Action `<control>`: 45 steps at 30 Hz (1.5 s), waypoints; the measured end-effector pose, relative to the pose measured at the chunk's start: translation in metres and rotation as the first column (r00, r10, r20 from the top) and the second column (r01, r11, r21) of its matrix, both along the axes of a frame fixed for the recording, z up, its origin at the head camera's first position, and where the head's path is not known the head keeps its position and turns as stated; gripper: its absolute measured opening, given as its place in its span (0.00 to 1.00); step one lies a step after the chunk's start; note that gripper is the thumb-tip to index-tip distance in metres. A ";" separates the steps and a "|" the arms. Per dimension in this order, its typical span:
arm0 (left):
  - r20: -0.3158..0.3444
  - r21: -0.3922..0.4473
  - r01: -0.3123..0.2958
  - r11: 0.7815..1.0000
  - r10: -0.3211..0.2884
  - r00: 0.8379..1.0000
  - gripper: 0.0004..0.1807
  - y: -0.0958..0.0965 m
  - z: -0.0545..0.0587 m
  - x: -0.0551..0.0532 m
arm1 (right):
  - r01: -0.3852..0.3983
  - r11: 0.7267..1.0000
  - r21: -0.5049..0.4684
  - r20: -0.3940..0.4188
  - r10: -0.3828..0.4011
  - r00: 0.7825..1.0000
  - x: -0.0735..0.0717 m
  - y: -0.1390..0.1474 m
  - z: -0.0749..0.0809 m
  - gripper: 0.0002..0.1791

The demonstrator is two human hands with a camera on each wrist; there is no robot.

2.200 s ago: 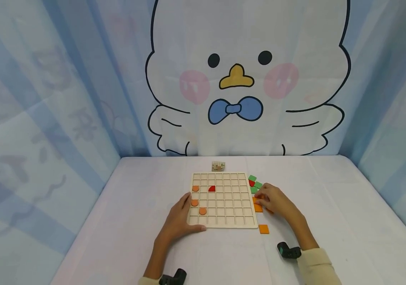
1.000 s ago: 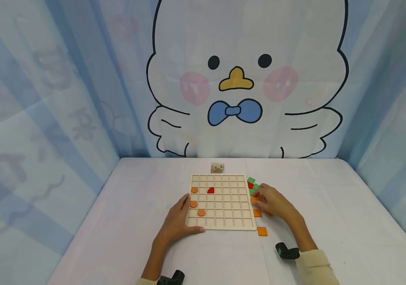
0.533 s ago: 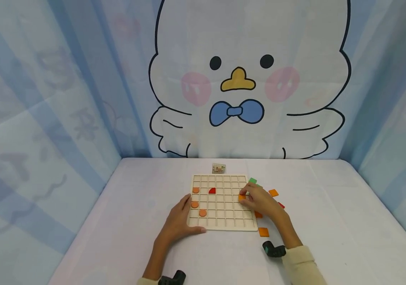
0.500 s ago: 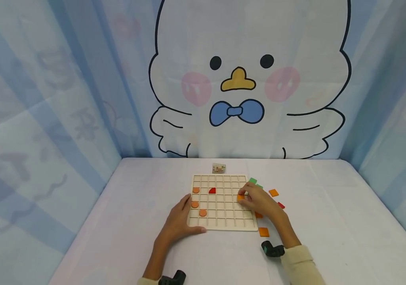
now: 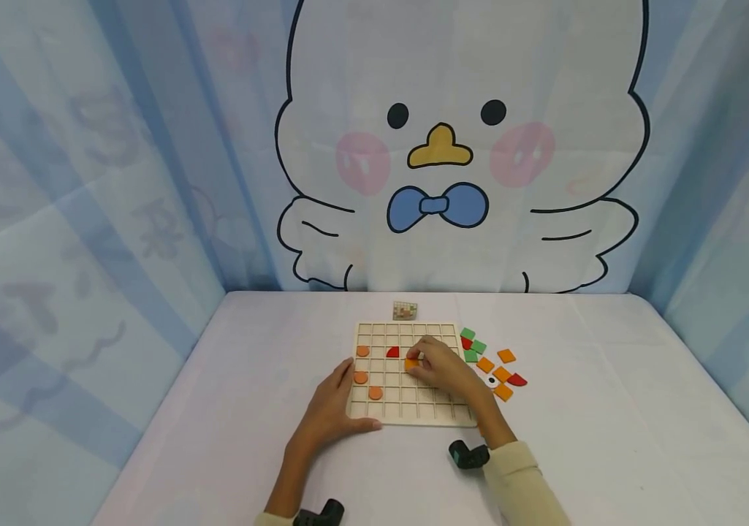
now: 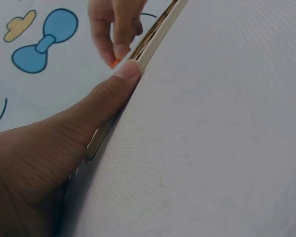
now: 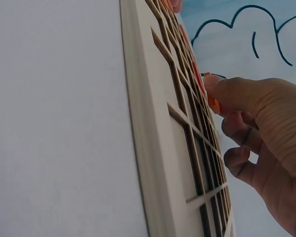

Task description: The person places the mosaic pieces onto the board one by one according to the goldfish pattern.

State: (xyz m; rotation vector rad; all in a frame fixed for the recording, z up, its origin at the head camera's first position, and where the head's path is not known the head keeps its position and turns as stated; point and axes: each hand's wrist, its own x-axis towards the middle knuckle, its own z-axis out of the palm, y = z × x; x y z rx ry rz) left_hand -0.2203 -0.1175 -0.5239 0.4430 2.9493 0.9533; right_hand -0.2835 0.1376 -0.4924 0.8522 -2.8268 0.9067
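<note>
A pale wooden grid board (image 5: 407, 421) lies on the table. My left hand (image 5: 329, 408) rests against its near left corner, the fingers along the left edge and the thumb along the front edge. Over the middle of the board, my right hand (image 5: 443, 367) pinches an orange square tile (image 5: 411, 364) between thumb and fingertips; the right wrist view shows the orange tile (image 7: 214, 104) close to the grid. A red quarter-circle piece (image 5: 393, 352) sits in a cell just up and left of it. Orange round pieces (image 5: 375, 393) occupy 3 cells on the left side.
Right of the board lie several green square tiles (image 5: 478, 347), orange square tiles (image 5: 506, 356), a red quarter-circle (image 5: 516, 380) and a white piece with a black dot (image 5: 492, 381). A small patterned card (image 5: 405, 311) stands behind the board. My right forearm covers the board's near right corner.
My right hand has picked up an orange square tile from the loose pieces and carried it left over the board's middle. The left hand has stayed at the board's corner.
</note>
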 end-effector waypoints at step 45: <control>-0.023 -0.021 0.015 1.000 -0.015 1.000 0.69 -0.002 -0.005 -0.003 | 0.080 0.989 0.125 0.000 -0.080 0.997 -0.004 -0.043 -0.002 0.15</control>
